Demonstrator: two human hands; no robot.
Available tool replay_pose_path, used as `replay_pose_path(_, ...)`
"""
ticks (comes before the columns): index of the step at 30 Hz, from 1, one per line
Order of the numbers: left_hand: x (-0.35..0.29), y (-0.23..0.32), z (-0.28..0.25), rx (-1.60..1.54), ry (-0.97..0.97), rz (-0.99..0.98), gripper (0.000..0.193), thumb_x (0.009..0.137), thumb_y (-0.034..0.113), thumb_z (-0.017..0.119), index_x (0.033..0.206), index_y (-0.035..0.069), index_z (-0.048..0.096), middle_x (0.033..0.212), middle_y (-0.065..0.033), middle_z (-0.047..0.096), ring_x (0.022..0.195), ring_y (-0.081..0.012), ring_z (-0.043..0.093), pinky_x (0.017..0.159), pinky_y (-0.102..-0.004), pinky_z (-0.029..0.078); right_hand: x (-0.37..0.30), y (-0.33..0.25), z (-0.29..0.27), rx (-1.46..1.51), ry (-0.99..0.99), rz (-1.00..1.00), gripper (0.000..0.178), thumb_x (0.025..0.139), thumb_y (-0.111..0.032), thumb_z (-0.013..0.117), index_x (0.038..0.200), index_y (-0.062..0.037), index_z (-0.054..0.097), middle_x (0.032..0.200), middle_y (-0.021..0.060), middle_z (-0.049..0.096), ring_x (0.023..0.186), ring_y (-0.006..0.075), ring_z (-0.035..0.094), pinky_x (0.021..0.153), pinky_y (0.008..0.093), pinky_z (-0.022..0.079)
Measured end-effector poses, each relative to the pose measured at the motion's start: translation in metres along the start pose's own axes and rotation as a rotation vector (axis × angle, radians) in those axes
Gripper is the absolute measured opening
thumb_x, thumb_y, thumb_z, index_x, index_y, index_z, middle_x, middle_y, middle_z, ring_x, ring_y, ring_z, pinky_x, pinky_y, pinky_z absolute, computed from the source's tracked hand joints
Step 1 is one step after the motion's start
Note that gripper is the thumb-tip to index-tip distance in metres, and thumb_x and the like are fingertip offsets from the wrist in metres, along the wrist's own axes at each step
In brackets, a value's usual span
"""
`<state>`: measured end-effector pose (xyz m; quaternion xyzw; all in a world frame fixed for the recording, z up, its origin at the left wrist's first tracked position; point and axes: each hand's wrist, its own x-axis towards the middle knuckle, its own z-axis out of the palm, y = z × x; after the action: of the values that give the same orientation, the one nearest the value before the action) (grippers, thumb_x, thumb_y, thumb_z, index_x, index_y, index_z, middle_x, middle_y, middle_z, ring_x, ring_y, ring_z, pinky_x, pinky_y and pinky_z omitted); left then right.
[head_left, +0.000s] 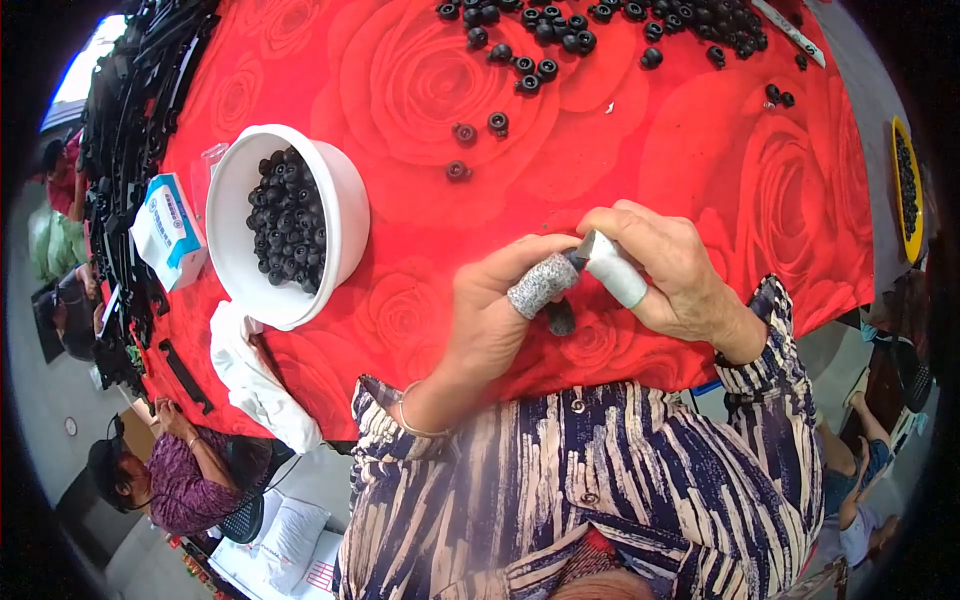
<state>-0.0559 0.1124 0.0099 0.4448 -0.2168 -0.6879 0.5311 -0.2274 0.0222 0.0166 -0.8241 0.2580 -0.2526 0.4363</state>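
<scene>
My left hand [485, 315] and my right hand [665, 270] meet over the near middle of the table. The left thumb wears a grey speckled sleeve and the right thumb a white one. Between the fingertips, the left hand pinches a small black part [575, 258], mostly covered by fingers. In the right hand is a short, greyish blade-like piece [587, 244], touching the black part; its rest is hidden. Below the left thumb a dark stub [561, 317] shows, which I cannot make out. To the left stands a white bowl [345, 200] holding many small round black plastic parts [288, 220].
Loose black round parts [545, 30] are scattered over the far side of the red rose-print tablecloth [420, 120]. At left are a tissue box [170, 230], a white cloth [250, 375] and piled black strips [140, 110]. A yellow tray [897, 150] lies far right. Other people sit nearby.
</scene>
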Motion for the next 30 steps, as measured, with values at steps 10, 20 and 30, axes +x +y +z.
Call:
replay_pose_path(10,-0.0002,0.0011,0.0011,0.033,0.017,-0.001,0.023,0.086,0.007,0.060,0.107,0.001,0.063,0.087,0.0008,0.060,0.074,-0.0052,0.052,0.065,-0.0191,0.042,0.0002,0.0022,0.0001,0.015,0.000,-0.001,0.024,0.078,-0.010,0.061,0.099,-0.0004,0.054,0.078,0.0143,0.055,0.068,0.0327,0.058,0.056,0.0383,0.045)
replay_pose_path(20,-0.0025,0.0007,0.0005,0.000,0.007,-0.036,0.022,0.087,0.007,0.059,0.107,0.000,0.063,0.085,0.0004,0.060,0.073,-0.0051,0.051,0.065,-0.0190,0.041,0.0001,0.0073,-0.0002,0.003,-0.035,-0.091,0.024,0.079,-0.007,0.061,0.099,0.0024,0.053,0.073,0.0124,0.052,0.060,0.0267,0.053,0.052,0.0344,0.041)
replay_pose_path(30,-0.0026,-0.0012,-0.0034,-0.271,-0.036,-0.123,0.021,0.087,0.006,0.058,0.106,-0.002,0.062,0.083,-0.0046,0.062,0.072,-0.0079,0.053,0.066,-0.0202,0.042,0.0022,0.0101,-0.0062,-0.012,-0.122,-0.143,0.021,0.077,-0.010,0.061,0.094,-0.0016,0.054,0.071,0.0108,0.051,0.062,0.0290,0.056,0.052,0.0374,0.044)
